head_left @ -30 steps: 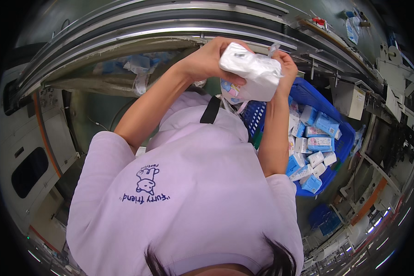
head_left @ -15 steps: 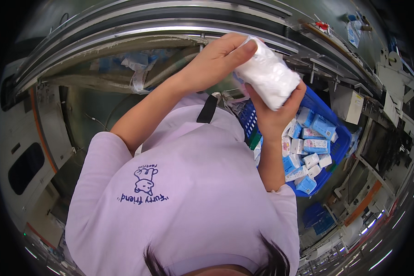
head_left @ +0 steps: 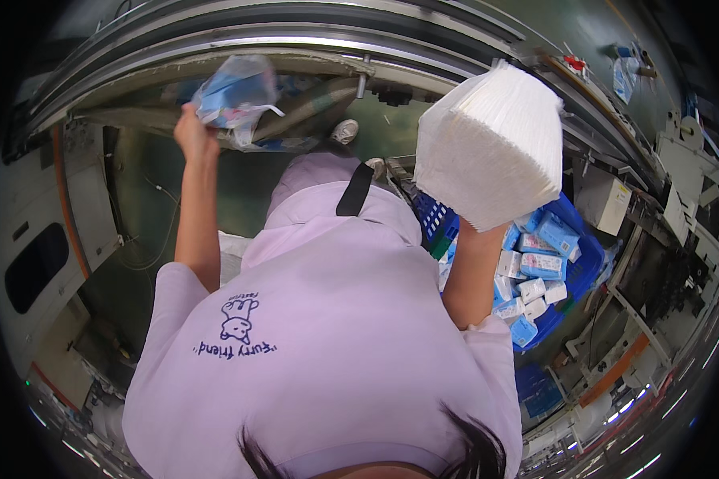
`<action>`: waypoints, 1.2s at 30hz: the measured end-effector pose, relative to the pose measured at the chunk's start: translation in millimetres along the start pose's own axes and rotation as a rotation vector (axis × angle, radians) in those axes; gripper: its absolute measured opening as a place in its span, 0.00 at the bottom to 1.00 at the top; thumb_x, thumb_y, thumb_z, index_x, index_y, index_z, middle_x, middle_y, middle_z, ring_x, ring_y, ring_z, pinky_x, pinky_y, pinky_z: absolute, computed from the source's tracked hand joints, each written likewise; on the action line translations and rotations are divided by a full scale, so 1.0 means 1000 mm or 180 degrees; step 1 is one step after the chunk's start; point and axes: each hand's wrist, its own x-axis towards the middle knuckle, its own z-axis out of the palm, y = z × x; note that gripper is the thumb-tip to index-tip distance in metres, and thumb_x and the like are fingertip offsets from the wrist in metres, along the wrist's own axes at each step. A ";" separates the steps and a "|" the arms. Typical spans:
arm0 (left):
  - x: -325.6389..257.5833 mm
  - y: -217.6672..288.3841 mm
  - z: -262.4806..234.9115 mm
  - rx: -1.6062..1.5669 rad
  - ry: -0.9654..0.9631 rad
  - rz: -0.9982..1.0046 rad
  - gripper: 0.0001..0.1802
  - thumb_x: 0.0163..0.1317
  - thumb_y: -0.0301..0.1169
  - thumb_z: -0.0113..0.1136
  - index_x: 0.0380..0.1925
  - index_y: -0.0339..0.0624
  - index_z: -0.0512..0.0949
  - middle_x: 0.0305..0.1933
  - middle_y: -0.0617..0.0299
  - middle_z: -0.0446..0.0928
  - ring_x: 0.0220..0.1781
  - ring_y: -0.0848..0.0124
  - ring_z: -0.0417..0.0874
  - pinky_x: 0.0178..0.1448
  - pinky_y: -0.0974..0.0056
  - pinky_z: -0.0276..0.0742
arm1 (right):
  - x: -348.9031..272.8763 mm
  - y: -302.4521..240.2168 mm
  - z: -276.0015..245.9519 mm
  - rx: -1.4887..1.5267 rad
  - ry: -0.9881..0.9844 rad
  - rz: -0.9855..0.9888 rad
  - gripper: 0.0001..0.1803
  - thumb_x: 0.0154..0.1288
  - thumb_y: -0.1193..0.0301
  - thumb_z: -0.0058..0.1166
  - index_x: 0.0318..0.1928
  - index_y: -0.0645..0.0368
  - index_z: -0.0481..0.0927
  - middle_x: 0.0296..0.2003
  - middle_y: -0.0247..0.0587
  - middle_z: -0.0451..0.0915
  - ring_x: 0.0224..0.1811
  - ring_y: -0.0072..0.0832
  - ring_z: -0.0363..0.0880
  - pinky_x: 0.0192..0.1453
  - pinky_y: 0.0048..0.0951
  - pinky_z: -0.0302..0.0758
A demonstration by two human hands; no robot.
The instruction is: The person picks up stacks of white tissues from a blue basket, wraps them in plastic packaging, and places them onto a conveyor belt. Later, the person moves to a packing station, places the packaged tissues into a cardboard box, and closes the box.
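My left hand (head_left: 196, 134) is raised at the far left, its fingers closed on a crumpled plastic wrapper (head_left: 236, 92), clear with blue and pink print. A thick stack of white tissues (head_left: 491, 148), bare of any wrapping, rests in my right hand (head_left: 482, 231). Its sheets fan apart at the edges, and it hides most of that hand's fingers. Below the stack, a blue plastic basket (head_left: 589, 259) holds several small blue-and-white tissue packs (head_left: 543, 266).
Long metal rails (head_left: 295, 49) cross ahead of me. Under them hangs a cloth sling (head_left: 315, 104) with plastic scraps in it. A pale grey box (head_left: 603, 199) stands beyond the basket, and a white machine panel (head_left: 44, 255) is at left.
The wrapper has come off the white stack. My left hand has carried it left toward the sling, while the tissues in my right hand have spread wider.
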 end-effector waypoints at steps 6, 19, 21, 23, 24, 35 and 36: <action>0.014 -0.036 -0.013 0.4445 -0.1003 0.1712 0.17 0.56 0.40 0.54 0.34 0.36 0.78 0.36 0.46 0.77 0.41 0.50 0.77 0.46 0.55 0.71 | -0.003 0.002 0.003 0.0420 0.0376 0.0253 0.31 0.59 0.62 0.53 0.60 0.59 0.60 0.55 0.43 0.68 0.56 0.38 0.67 0.60 0.41 0.67; -0.251 0.038 0.181 0.1170 -0.4438 0.0857 0.44 0.40 0.39 0.73 0.55 0.36 0.61 0.51 0.55 0.70 0.54 0.68 0.71 0.57 0.63 0.65 | -0.044 -0.001 -0.015 -0.0275 0.0921 -0.1733 0.29 0.57 0.68 0.57 0.57 0.59 0.61 0.50 0.40 0.70 0.53 0.32 0.70 0.58 0.35 0.69; -0.268 0.028 0.201 0.1492 -0.4579 0.0358 0.33 0.42 0.29 0.71 0.48 0.36 0.65 0.44 0.59 0.74 0.47 0.71 0.75 0.50 0.67 0.72 | -0.071 -0.015 -0.022 -0.0531 0.1329 -0.2245 0.35 0.50 0.79 0.61 0.58 0.58 0.59 0.48 0.40 0.70 0.52 0.31 0.69 0.56 0.32 0.69; -0.269 0.018 0.210 0.1626 -0.5165 -0.0297 0.32 0.45 0.24 0.67 0.52 0.36 0.64 0.47 0.58 0.73 0.49 0.71 0.74 0.54 0.65 0.71 | -0.108 -0.028 -0.052 -0.1074 0.1329 -0.2099 0.47 0.41 0.81 0.64 0.62 0.55 0.52 0.48 0.43 0.68 0.50 0.31 0.70 0.54 0.31 0.69; -0.271 0.008 0.212 0.1862 -0.5575 -0.0577 0.32 0.46 0.23 0.66 0.53 0.35 0.64 0.47 0.58 0.73 0.49 0.71 0.74 0.54 0.66 0.70 | -0.133 -0.028 -0.059 -0.1237 0.1299 -0.2029 0.55 0.38 0.80 0.67 0.65 0.55 0.45 0.49 0.45 0.66 0.51 0.32 0.70 0.54 0.32 0.68; -0.364 -0.102 0.193 0.3073 -0.9102 -0.1315 0.24 0.59 0.30 0.56 0.55 0.37 0.65 0.54 0.55 0.70 0.56 0.66 0.70 0.57 0.63 0.66 | -0.404 0.239 -0.119 0.1603 0.4498 -0.4412 0.35 0.45 0.74 0.59 0.58 0.58 0.64 0.45 0.41 0.74 0.46 0.31 0.74 0.51 0.38 0.72; -0.369 -0.106 0.191 0.3108 -0.9231 -0.1306 0.22 0.59 0.28 0.55 0.53 0.37 0.66 0.52 0.55 0.71 0.55 0.67 0.72 0.56 0.64 0.66 | -0.433 0.273 -0.118 0.1938 0.4877 -0.4825 0.32 0.48 0.67 0.57 0.56 0.58 0.65 0.46 0.42 0.74 0.47 0.34 0.73 0.51 0.39 0.72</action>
